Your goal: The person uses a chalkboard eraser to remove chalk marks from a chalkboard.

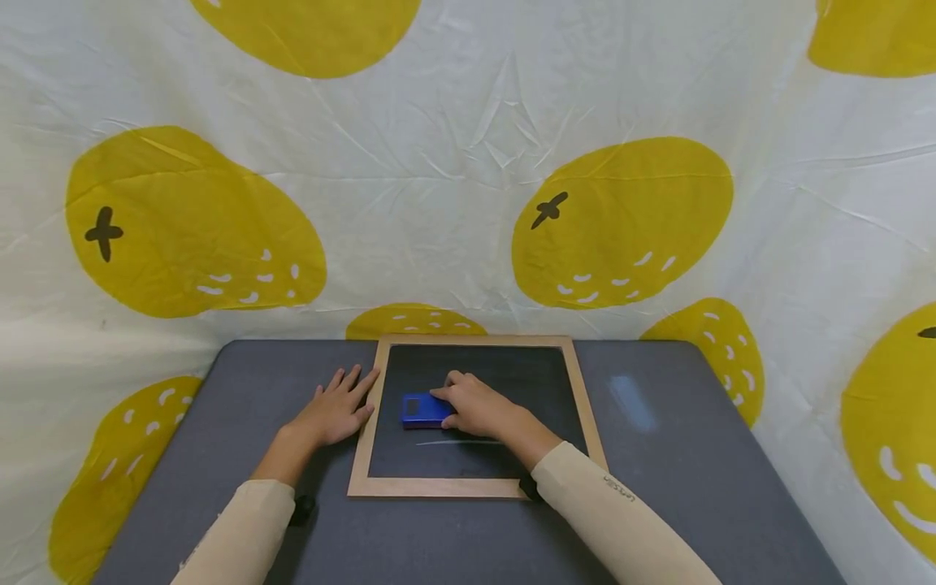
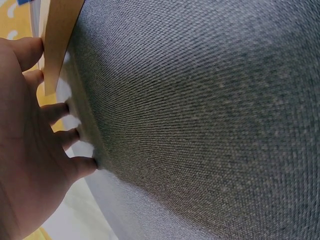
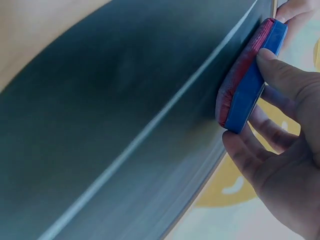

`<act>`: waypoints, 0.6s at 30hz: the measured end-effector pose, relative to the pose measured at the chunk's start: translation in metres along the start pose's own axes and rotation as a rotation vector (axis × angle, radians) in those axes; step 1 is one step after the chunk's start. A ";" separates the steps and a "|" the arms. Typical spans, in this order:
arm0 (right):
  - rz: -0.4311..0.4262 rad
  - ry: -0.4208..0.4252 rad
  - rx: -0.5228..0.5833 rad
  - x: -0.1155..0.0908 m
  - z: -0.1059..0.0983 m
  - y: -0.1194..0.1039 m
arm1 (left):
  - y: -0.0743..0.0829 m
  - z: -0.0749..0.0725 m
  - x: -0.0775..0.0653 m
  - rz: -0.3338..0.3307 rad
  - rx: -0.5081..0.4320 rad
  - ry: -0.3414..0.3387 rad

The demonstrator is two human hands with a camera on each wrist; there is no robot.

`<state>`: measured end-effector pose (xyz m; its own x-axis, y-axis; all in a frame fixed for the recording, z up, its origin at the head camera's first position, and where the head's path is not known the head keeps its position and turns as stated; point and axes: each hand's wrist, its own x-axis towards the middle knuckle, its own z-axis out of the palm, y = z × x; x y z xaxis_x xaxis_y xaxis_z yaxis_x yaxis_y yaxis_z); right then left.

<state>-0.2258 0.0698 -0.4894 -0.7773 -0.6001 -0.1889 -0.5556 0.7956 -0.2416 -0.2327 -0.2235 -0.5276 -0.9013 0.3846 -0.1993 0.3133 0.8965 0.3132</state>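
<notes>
A wood-framed chalkboard [image 1: 468,382] lies on the grey table, with one thin white chalk line [image 1: 457,442] across its lower part. My right hand [image 1: 478,405] grips a blue chalkboard eraser [image 1: 422,411] by its right end, over the board's left half. In the right wrist view the eraser [image 3: 248,80] shows a blue back and a red pad facing the board, with thumb and fingers around its sides. My left hand [image 1: 335,413] rests at the frame's left side, fingers spread. The left wrist view shows its thumb and index finger touching the wooden frame [image 2: 57,45].
A pale chalky smudge [image 1: 633,402] marks the table [image 1: 680,463] right of the board. Behind the table's far edge hangs a white cloth [image 1: 439,227] printed with large yellow fruit. Dark straps show at both wrists.
</notes>
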 end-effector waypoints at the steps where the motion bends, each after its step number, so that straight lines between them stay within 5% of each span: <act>1: 0.003 0.006 0.004 -0.003 0.000 0.003 | 0.000 0.001 0.000 0.002 -0.001 0.001; 18: 0.043 0.108 0.070 -0.081 0.006 0.072 | -0.005 0.006 0.000 0.008 -0.008 0.007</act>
<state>-0.2013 0.1754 -0.4973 -0.8292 -0.5502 -0.0982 -0.5019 0.8104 -0.3023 -0.2327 -0.2269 -0.5347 -0.9009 0.3898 -0.1907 0.3178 0.8919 0.3217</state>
